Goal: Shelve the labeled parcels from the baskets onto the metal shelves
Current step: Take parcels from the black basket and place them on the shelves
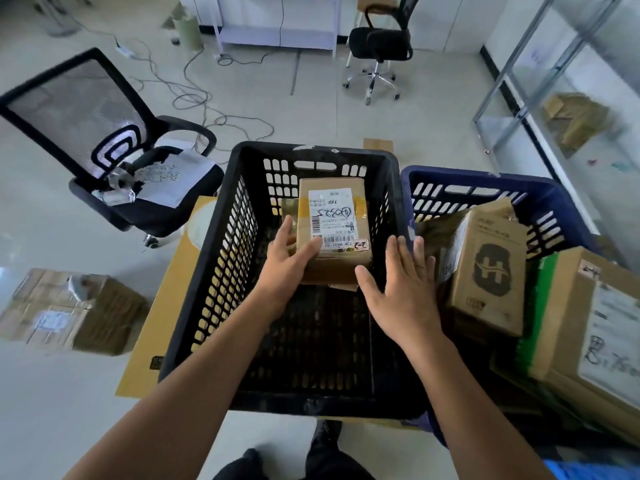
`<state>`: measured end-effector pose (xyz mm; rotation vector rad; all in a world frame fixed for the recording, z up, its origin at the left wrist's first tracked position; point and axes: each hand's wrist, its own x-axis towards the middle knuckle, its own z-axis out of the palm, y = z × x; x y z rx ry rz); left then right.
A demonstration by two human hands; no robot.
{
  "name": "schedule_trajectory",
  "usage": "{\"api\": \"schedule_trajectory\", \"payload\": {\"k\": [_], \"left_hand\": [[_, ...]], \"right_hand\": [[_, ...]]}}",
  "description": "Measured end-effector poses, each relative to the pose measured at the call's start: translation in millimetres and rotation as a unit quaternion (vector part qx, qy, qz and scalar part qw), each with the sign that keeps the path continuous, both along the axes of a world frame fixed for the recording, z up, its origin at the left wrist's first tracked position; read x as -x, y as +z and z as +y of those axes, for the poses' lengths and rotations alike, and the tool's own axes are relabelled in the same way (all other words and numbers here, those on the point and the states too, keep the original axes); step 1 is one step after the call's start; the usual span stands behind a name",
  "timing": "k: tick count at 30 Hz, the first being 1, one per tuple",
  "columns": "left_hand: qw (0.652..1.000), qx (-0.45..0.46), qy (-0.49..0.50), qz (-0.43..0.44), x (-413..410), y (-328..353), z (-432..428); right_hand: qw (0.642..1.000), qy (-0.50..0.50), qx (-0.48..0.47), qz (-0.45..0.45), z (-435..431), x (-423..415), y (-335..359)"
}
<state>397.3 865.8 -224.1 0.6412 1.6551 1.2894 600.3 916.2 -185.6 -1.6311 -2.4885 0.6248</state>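
A brown cardboard parcel (pixel 332 216) with a white shipping label lies inside the black plastic basket (pixel 239 244). My left hand (pixel 289 261) grips the parcel's near left corner, thumb on the label edge. Just to the right of the parcel my right hand (pixel 401 282) hovers with its fingers straight, holding nothing. To the right, a blue basket (pixel 481 183) holds several cardboard parcels, one printed with a dark H logo (pixel 490 271). A metal shelf (pixel 519 64) with glass-like panels stands at the far right.
A black mesh office chair (pixel 114 161) with papers on its seat stands left of the baskets. A taped box (pixel 69 310) lies on the floor at left. Flat yellow cardboard (pixel 162 306) lies under the black basket. Cables and a second chair (pixel 379 46) are farther back.
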Motion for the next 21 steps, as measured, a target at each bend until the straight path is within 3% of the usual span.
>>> {"api": "schedule_trajectory", "payload": {"k": [6, 8, 12, 21], "left_hand": [[0.992, -0.11, -0.013, -0.062, -5, 39, -68], [0.987, -0.144, -0.039, -0.057, -4, 46, -93], [0.971, -0.216, -0.087, -0.05, 0, 48, -140], [0.951, -0.257, -0.131, -0.108, -54, 39, -253]], "right_hand": [[0.996, -0.034, 0.01, 0.081, -72, 8, 19], [0.985, -0.046, 0.045, 0.16, -106, 14, 27], [0.928, -0.061, 0.059, 0.362, -175, 27, 46], [0.869, -0.219, 0.054, 0.441, -291, -3, 46]]}}
